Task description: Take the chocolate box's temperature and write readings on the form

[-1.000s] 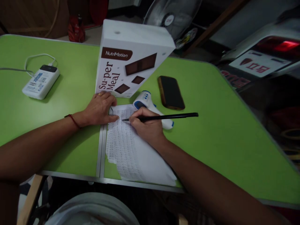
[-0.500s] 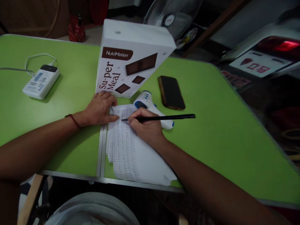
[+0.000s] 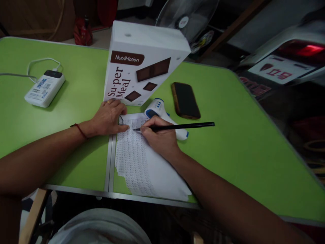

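Sheets of paper (image 3: 165, 173) lie on the green table, their left part covered in dense rows of handwriting. My right hand (image 3: 161, 137) grips a slim black pen (image 3: 193, 125), its tip at the upper part of the writing. Flat beside the top left corner of the sheets rests my left hand (image 3: 109, 118), fingers stretched toward the box and thumb on the paper. Behind the writing hand lies a white and blue infrared thermometer (image 3: 155, 106), partly hidden by that hand. A white box (image 3: 127, 78) marked "Su-per Meal" stands upright just beyond my left fingers.
On the green table (image 3: 241, 135), a dark phone (image 3: 186, 100) lies right of the box. A white power bank (image 3: 45, 88) with cables sits at the left. Beyond the far edge stands a fan (image 3: 183, 22); a white scooter-like vehicle (image 3: 284, 64) is at the right.
My right hand and the pen have shifted slightly to the right. The lower end of the top sheet has swung a little to the right. My left hand stays in place.
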### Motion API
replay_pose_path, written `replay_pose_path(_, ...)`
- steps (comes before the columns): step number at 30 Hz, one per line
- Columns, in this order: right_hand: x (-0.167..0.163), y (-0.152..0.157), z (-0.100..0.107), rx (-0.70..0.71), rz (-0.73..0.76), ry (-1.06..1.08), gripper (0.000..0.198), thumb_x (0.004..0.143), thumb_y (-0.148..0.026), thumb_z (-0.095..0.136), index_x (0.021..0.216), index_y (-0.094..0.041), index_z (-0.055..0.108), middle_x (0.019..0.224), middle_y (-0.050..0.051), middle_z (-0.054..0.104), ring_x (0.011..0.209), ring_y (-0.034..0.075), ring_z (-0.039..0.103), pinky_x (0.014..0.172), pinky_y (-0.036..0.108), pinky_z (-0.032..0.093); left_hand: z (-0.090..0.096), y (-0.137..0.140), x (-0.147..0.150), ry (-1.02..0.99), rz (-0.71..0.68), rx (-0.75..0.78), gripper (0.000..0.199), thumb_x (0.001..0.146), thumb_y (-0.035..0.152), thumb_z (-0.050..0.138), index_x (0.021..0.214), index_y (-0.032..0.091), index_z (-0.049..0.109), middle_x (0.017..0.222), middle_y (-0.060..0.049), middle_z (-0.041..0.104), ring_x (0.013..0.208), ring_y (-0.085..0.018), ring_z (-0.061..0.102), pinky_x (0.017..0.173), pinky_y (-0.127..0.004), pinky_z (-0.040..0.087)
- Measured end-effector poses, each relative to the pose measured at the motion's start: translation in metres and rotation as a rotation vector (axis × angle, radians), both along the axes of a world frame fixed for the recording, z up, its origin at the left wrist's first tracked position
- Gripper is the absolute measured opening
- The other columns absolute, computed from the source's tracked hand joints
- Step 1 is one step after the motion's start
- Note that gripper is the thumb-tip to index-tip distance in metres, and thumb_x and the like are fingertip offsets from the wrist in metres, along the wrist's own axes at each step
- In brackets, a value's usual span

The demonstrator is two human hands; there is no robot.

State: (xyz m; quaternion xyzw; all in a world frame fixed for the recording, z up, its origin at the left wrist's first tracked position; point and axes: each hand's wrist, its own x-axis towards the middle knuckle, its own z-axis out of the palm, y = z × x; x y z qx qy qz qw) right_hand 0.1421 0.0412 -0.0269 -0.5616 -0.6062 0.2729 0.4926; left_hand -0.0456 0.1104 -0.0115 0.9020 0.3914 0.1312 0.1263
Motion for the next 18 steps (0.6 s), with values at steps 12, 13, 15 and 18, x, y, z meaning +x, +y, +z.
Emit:
replay_pose_path(12, 0.0004, -0.0003, -0.0001, 0.001, 0.008, 0.021, 0.011, 0.062, -0.021, 0.058, 0.053, -0.023, 0.052, 0.05, -0.004, 0.051, 0.05, 0.012, 0.043, 0.049, 0.027, 0.038, -0.0029, 0.0019, -0.001, -0.017, -0.01, 0.015, 0.037, 0.074, 0.042, 0.072, 0.099, 0.019, 0.057, 0.108, -0.01, 0.063, 0.11, -0.032, 0.056, 0.097, -0.046, 0.043)
replay_pose_path(13, 0.0005, -0.0003, -0.0003, 0.004, 0.006, 0.017, 0.012, 0.062, -0.021, 0.058, 0.053, -0.023, 0.052, 0.05, -0.004, 0.051, 0.05, 0.012, 0.043, 0.049, 0.027, 0.038, -0.0031, 0.0018, -0.0012, -0.018, -0.014, 0.019, 0.037, 0.074, 0.042, 0.072, 0.099, 0.019, 0.057, 0.108, -0.01, 0.063, 0.11, -0.032, 0.056, 0.096, -0.046, 0.044)
replay_pose_path(15, 0.0006, -0.0002, -0.0004, 0.0, 0.014, 0.003, 0.012, 0.062, -0.021, 0.058, 0.053, -0.023, 0.051, 0.05, -0.005, 0.05, 0.05, 0.011, 0.042, 0.049, 0.027, 0.038, -0.0033, 0.0016, -0.0015, -0.027, -0.019, 0.031, 0.035, 0.075, 0.041, 0.072, 0.098, 0.019, 0.056, 0.108, -0.01, 0.064, 0.11, -0.032, 0.057, 0.097, -0.047, 0.044)
replay_pose_path(18, 0.0006, -0.0001, -0.0002, -0.011, 0.02, -0.004, 0.011, 0.062, -0.022, 0.057, 0.053, -0.024, 0.051, 0.049, -0.005, 0.05, 0.05, 0.011, 0.042, 0.048, 0.026, 0.036, -0.0033, 0.0016, -0.0016, -0.035, -0.016, 0.037, 0.035, 0.075, 0.041, 0.072, 0.097, 0.019, 0.056, 0.107, -0.01, 0.064, 0.109, -0.031, 0.057, 0.097, -0.047, 0.044)
